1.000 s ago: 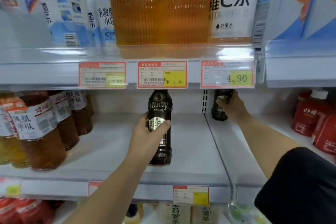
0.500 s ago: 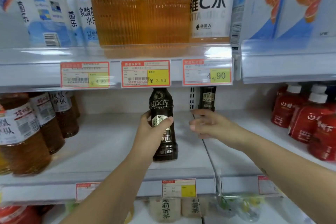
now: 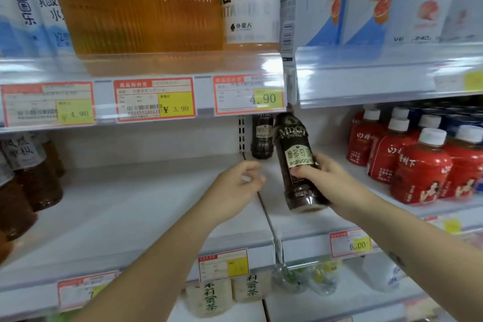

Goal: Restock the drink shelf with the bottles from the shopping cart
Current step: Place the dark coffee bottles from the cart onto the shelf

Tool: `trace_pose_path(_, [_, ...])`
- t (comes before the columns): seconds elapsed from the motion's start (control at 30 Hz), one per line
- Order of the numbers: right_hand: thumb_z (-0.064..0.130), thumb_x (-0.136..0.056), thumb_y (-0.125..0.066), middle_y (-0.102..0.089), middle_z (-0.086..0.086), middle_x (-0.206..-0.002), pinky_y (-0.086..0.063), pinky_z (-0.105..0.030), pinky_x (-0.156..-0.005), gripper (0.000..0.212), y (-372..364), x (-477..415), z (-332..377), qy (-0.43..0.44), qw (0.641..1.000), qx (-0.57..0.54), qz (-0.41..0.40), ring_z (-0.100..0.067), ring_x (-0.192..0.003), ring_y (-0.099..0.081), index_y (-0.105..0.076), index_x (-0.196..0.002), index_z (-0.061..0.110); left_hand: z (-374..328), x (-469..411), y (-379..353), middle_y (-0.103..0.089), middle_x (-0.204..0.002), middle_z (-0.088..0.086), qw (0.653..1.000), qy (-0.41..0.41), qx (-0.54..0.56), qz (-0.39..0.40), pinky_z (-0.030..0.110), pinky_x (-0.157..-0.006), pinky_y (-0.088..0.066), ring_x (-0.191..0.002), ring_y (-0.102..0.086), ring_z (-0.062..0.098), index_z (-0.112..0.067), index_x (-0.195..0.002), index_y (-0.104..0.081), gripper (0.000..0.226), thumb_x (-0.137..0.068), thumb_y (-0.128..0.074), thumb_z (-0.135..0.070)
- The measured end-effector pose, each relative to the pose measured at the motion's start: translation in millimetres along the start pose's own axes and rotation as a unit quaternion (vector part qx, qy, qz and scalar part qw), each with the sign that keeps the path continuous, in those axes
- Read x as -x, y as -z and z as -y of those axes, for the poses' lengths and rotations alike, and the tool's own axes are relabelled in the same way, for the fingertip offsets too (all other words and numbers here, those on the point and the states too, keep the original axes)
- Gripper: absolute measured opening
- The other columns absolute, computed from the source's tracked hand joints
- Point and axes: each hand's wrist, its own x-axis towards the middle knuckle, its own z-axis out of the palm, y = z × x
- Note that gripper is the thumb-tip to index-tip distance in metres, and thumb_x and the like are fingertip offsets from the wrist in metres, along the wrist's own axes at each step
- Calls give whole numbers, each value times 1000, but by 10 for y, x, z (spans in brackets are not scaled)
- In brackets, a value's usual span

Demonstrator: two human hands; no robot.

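My right hand (image 3: 329, 181) grips the coffee bottle (image 3: 294, 149) over the shelf (image 3: 130, 206), long axis near-upright, cap up, leaning left. My left hand (image 3: 235, 187) is empty, fingers loosely curled. A second bottle (image 3: 262, 136) stands behind.

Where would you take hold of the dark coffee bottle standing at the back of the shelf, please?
Put the grip round the labelled middle of the back coffee bottle, coming from the front left: it stands upright, its cap is hidden behind the price tag, and the held bottle in the right hand covers its right side.
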Motion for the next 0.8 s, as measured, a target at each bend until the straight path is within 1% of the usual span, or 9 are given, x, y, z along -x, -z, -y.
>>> trace_pose_path(0.07, [8,-82,-65,-64,-12,-103,-53,-47,-87,42,113,-115,-97,1,999,9,-46,-28,-89,-65,-47,-120,11,162,-53,55,-51,-128,-7,989,0,-148,27,26,-95,-41,-114,-51,8,-27,-133,-47,43,-92,-55,-35])
trace_pose_path(0.13, [8,-80,-68,-63,-11,-108,-49,-50,-93,44,190,-257,-138,10,997,9,-73,-29,-99,-64,-46,-118,14,257,-87,64,-47,-136,-7,971,3,-230,59,30,-102,-40,-122,-47,11,-28,-135,-45,46,-91,-55,-37])
trace_pose_path(0.2, [5,-80,-69,-63,-9,-107,-48,-50,-94,41,247,-453,-133,24,997,17,-75,-29,-101,-63,-47,-112,17,289,-104,62,-44,-138,-8,956,-3,-282,76,31,-104,-36,-126,-41,12,-30,-137,-43,47,-92,-53,-39])
trace_pose_path(0.33, [6,-74,-74,-62,-9,-115,-46,-49,-97,64,301,-913,-165,71,989,106,-80,-26,-107,-60,-41,-128,11,322,-132,81,-43,-138,-11,950,-12,-301,75,32,-105,-33,-127,-37,11,-33,-137,-42,48,-91,-52,-45])
trace_pose_path(0.4, [1,-74,-72,-61,-11,-113,-47,-47,-96,61,294,-1119,-180,90,983,136,-82,-26,-104,-60,-41,-127,6,338,-138,89,-43,-138,-12,948,-15,-309,76,31,-105,-33,-126,-37,11,-33,-136,-43,48,-91,-51,-47])
trace_pose_path(0.5, [-1,-75,-70,-59,-13,-113,-47,-45,-95,58,273,-1367,-171,113,974,172,-93,-26,-103,-58,-42,-126,5,362,-146,87,-42,-138,-13,944,-22,-319,78,29,-104,-33,-126,-35,11,-33,-136,-43,48,-91,-50,-49])
trace_pose_path(0.6, [4,-78,-69,-58,-6,-111,-47,-36,-92,61,272,-1523,-209,121,966,203,-109,-21,-101,-56,-40,-131,9,389,-148,87,-42,-137,-14,948,-27,-309,72,28,-105,-31,-125,-35,10,-33,-136,-43,48,-91,-51,-49])
trace_pose_path(0.7, [12,-78,-70,-60,-6,-121,-45,-32,-90,65,268,-1639,-255,134,956,228,-126,-22,-108,-58,-38,-134,14,411,-153,84,-42,-136,-14,949,-35,-306,66,27,-105,-30,-125,-36,9,-34,-135,-43,49,-90,-51,-50])
trace_pose_path(0.8, [12,-79,-69,-60,-8,-122,-42,-26,-85,63,228,-1704,-250,135,951,250,-124,-25,-109,-58,-38,-134,12,424,-154,76,-43,-135,-15,949,-41,-307,59,28,-105,-30,-124,-36,9,-35,-134,-44,47,-90,-51,-50])
